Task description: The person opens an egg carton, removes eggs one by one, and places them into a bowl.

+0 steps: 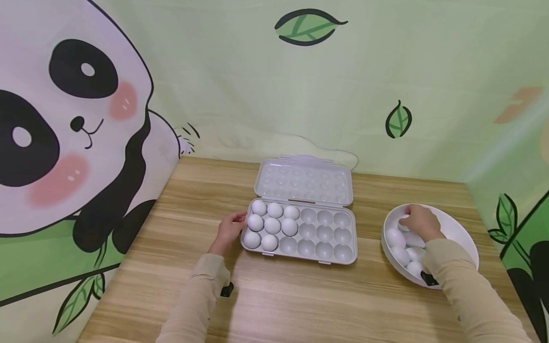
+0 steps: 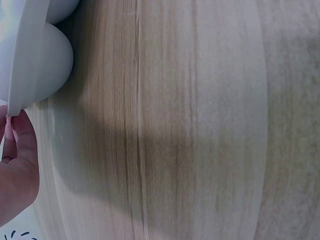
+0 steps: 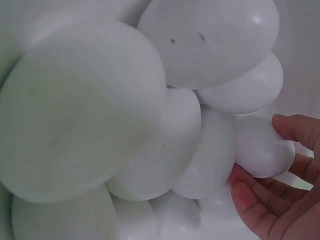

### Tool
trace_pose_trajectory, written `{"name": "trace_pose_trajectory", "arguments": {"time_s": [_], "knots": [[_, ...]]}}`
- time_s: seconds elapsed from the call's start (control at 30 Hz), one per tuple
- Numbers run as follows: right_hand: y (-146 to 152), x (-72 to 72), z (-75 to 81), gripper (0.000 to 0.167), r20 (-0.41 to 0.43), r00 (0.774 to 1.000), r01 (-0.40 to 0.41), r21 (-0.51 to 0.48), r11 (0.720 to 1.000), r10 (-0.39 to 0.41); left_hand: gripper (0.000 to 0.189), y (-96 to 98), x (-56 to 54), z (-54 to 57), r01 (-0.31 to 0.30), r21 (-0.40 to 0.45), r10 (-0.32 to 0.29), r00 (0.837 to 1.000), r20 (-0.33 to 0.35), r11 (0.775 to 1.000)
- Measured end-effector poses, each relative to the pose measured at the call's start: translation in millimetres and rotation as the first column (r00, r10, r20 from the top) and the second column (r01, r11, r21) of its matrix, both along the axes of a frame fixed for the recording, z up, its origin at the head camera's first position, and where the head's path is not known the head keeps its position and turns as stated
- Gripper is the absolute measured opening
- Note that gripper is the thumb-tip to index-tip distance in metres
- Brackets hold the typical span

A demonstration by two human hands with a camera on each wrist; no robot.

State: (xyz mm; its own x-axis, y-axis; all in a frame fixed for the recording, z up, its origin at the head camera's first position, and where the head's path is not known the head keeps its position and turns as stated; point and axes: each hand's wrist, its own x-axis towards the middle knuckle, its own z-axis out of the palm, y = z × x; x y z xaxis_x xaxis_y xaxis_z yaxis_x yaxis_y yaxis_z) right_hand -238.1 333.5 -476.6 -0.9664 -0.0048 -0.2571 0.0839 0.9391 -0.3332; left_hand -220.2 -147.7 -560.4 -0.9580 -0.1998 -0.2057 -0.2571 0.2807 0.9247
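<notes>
On the table lies a white plastic egg box [image 1: 306, 244], its lid [image 1: 304, 178] folded back. White eggs [image 1: 272, 226] sit in its left columns: three in the back row, three in the middle, two in front. My left hand [image 1: 229, 230] pinches the box's left rim, as the left wrist view also shows. Inside a white bowl [image 1: 461, 233] to the right, my right hand [image 1: 421, 222] holds an egg [image 3: 264, 147] between thumb and fingers. That egg touches others in the heap [image 3: 82, 110]. The hand and sleeve hide part of the bowl in the head view.
The wooden table [image 1: 283, 305] meets a green cloth backdrop [image 1: 231, 71] right behind the lid. A panda print [image 1: 73, 124] covers the left side. The right-hand cups of the box [image 1: 324, 233] hold no eggs. Bare wood lies between box and bowl.
</notes>
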Motion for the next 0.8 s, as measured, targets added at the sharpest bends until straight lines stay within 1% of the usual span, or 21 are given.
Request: {"name": "trace_pose_trajectory", "arguments": {"time_s": [0.3, 0.53, 0.63, 0.8], "knots": [[-3.6, -0.4, 0.5, 0.038, 0.064, 0.997, -0.04, 0.022, 0.999, 0.038, 0.034, -0.1, -1.2, 0.4, 0.003, -0.009, -0.003, 1.0, -0.005, 1.0], [-2.8, 0.8, 1.4, 0.043, 0.084, 0.995, -0.051, 0.032, 0.998, 0.048, 0.034, 0.0, -1.4, -0.5, 0.007, -0.012, -0.007, 1.0, -0.002, 1.0], [-3.3, 1.9, 6.0, 0.048, 0.092, 0.995, -0.053, 0.042, 0.998, 0.049, 0.034, 0.2, -1.4, 0.0, 0.008, -0.011, -0.009, 1.0, -0.008, 1.0], [-12.1, 1.2, 22.7, 0.052, 0.09, 0.994, -0.062, 0.058, 0.996, 0.057, 0.034, -0.2, -0.4, 0.5, 0.012, 0.003, -0.012, 1.0, -0.016, 1.0]]}}
